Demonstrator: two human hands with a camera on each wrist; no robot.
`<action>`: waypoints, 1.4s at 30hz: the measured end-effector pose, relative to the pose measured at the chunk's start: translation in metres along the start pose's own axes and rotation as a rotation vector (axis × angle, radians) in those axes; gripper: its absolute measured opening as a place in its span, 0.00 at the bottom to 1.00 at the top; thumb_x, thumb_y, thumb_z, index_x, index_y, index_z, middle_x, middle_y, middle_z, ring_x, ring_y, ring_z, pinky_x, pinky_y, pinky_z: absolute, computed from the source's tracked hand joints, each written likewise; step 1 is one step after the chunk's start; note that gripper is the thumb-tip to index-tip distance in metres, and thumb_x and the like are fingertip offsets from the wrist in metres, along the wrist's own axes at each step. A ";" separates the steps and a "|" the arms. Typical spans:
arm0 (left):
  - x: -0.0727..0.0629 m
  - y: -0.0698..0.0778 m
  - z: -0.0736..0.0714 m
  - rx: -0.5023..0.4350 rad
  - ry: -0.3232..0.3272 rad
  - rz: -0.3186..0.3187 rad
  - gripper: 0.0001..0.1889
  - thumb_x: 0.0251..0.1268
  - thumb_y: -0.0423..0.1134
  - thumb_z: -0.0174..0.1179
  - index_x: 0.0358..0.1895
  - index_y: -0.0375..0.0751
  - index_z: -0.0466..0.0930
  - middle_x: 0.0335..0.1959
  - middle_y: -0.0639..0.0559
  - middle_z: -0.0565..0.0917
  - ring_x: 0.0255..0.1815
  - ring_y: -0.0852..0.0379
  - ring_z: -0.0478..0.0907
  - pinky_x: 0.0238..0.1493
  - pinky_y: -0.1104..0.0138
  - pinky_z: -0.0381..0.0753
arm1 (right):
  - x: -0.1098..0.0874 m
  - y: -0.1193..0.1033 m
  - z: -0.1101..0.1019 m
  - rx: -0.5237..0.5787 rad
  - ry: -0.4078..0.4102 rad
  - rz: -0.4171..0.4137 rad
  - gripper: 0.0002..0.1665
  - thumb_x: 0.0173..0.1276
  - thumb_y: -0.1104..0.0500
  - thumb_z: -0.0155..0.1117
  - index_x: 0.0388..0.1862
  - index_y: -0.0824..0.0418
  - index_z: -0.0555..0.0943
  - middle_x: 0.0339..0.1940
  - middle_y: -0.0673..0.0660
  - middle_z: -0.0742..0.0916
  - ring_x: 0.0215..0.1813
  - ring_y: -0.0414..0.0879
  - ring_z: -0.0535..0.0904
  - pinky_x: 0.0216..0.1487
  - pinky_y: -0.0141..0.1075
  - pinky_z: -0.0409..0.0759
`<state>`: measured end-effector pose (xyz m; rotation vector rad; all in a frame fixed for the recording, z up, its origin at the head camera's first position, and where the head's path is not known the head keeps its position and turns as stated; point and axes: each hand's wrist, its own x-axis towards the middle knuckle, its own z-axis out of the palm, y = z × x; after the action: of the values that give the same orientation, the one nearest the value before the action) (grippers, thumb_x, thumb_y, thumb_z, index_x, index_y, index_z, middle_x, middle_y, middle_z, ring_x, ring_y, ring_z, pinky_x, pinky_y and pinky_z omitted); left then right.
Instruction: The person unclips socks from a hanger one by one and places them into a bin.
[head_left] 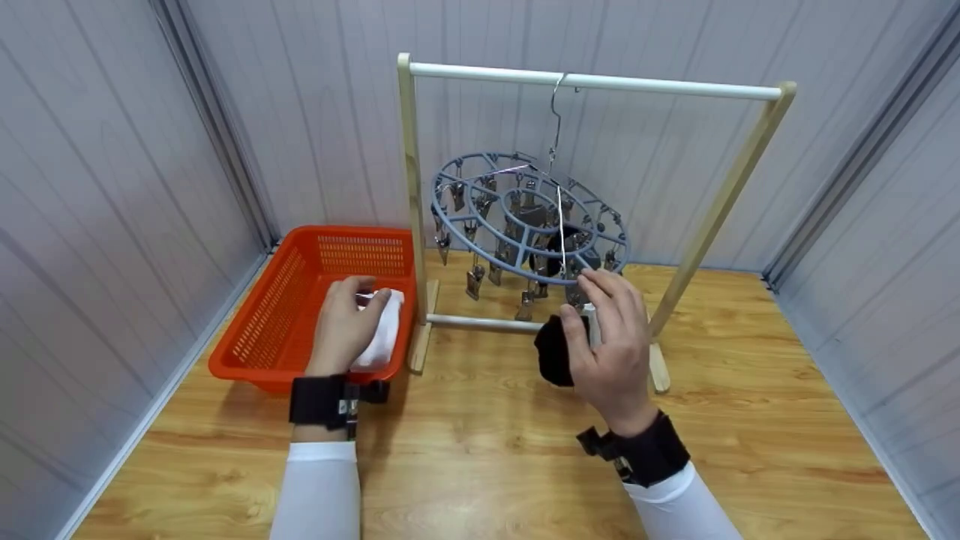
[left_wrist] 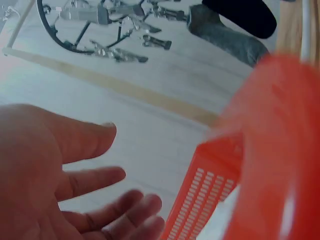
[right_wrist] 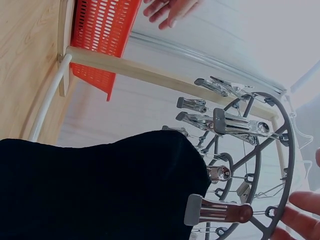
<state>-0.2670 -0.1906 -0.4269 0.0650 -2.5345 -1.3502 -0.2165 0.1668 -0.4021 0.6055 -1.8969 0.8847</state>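
In the head view my left hand [head_left: 349, 319] is over the orange basket [head_left: 259, 330], beside a white cloth item [head_left: 384, 334] inside it. The left wrist view shows this hand's fingers [left_wrist: 92, 180] loosely bent with nothing between them. My right hand [head_left: 615, 337] is at the near right of a round blue-grey clip hanger [head_left: 487, 244], its fingertips [right_wrist: 302, 212] at the outer ring, thumb held apart. A black sock [head_left: 553, 352] hangs from a metal clip [right_wrist: 220, 210] close to that hand, partly hidden behind it. A grey sock [left_wrist: 227, 40] hangs farther back.
The hanger's hook [head_left: 556, 112] sits on the white top bar [head_left: 480, 73] of a wooden-post stand [head_left: 724, 206]. Several metal clips [head_left: 474, 283] dangle from the ring, which tilts down to the right. A white lower bar [head_left: 480, 323] runs above the wooden table [head_left: 465, 465]. Panel walls [head_left: 315, 112] enclose three sides.
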 end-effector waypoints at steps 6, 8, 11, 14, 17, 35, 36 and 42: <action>-0.003 0.013 0.011 -0.054 -0.078 0.069 0.21 0.85 0.43 0.65 0.70 0.34 0.82 0.61 0.38 0.84 0.63 0.41 0.80 0.65 0.49 0.77 | 0.000 -0.001 0.000 0.033 0.012 -0.033 0.22 0.83 0.59 0.67 0.68 0.71 0.85 0.68 0.66 0.86 0.73 0.64 0.78 0.80 0.52 0.69; -0.006 0.017 0.014 -0.091 -0.109 0.094 0.21 0.85 0.43 0.65 0.70 0.34 0.82 0.61 0.40 0.85 0.64 0.42 0.80 0.65 0.50 0.78 | 0.001 -0.001 0.000 0.047 0.018 -0.052 0.22 0.83 0.60 0.67 0.68 0.71 0.85 0.68 0.67 0.86 0.72 0.64 0.79 0.79 0.50 0.70; -0.008 0.022 0.018 -0.157 -0.150 0.128 0.22 0.85 0.42 0.65 0.71 0.33 0.81 0.61 0.41 0.86 0.64 0.44 0.80 0.65 0.50 0.79 | 0.003 -0.003 -0.001 0.075 0.028 -0.084 0.22 0.86 0.58 0.64 0.68 0.71 0.85 0.67 0.67 0.86 0.71 0.64 0.80 0.79 0.48 0.71; -0.011 0.027 0.022 -0.216 -0.179 0.143 0.25 0.85 0.46 0.66 0.74 0.34 0.79 0.61 0.42 0.86 0.63 0.45 0.80 0.65 0.51 0.79 | 0.005 -0.004 -0.002 0.102 0.046 -0.109 0.23 0.89 0.54 0.60 0.68 0.71 0.85 0.67 0.68 0.86 0.71 0.64 0.80 0.79 0.47 0.72; -0.012 0.031 0.027 -0.237 -0.210 0.149 0.29 0.84 0.51 0.67 0.76 0.37 0.78 0.62 0.44 0.86 0.62 0.47 0.80 0.66 0.51 0.80 | 0.006 -0.003 -0.002 0.098 0.068 -0.102 0.24 0.90 0.54 0.57 0.67 0.72 0.85 0.68 0.69 0.86 0.71 0.65 0.79 0.79 0.48 0.71; -0.028 0.053 0.078 -0.232 -0.482 0.249 0.29 0.75 0.53 0.76 0.71 0.43 0.82 0.66 0.48 0.87 0.67 0.43 0.84 0.64 0.51 0.85 | 0.001 0.007 0.001 -0.070 -0.024 0.081 0.29 0.83 0.60 0.64 0.75 0.75 0.77 0.74 0.73 0.82 0.79 0.70 0.72 0.84 0.60 0.62; -0.028 0.054 0.080 -0.223 -0.489 0.251 0.29 0.74 0.54 0.76 0.71 0.43 0.82 0.66 0.48 0.86 0.68 0.43 0.84 0.64 0.50 0.85 | 0.001 0.006 0.001 -0.069 -0.030 0.079 0.29 0.83 0.59 0.64 0.75 0.75 0.77 0.73 0.73 0.82 0.79 0.70 0.72 0.84 0.61 0.63; -0.031 0.056 0.086 -0.230 -0.515 0.258 0.31 0.73 0.51 0.77 0.73 0.40 0.81 0.67 0.46 0.87 0.67 0.47 0.84 0.65 0.49 0.85 | 0.001 0.002 0.003 -0.056 -0.049 0.061 0.28 0.85 0.56 0.64 0.74 0.73 0.78 0.73 0.71 0.82 0.79 0.69 0.73 0.83 0.61 0.63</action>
<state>-0.2547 -0.0843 -0.4332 -0.7157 -2.6199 -1.7036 -0.2196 0.1658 -0.4030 0.5427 -1.9866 0.8593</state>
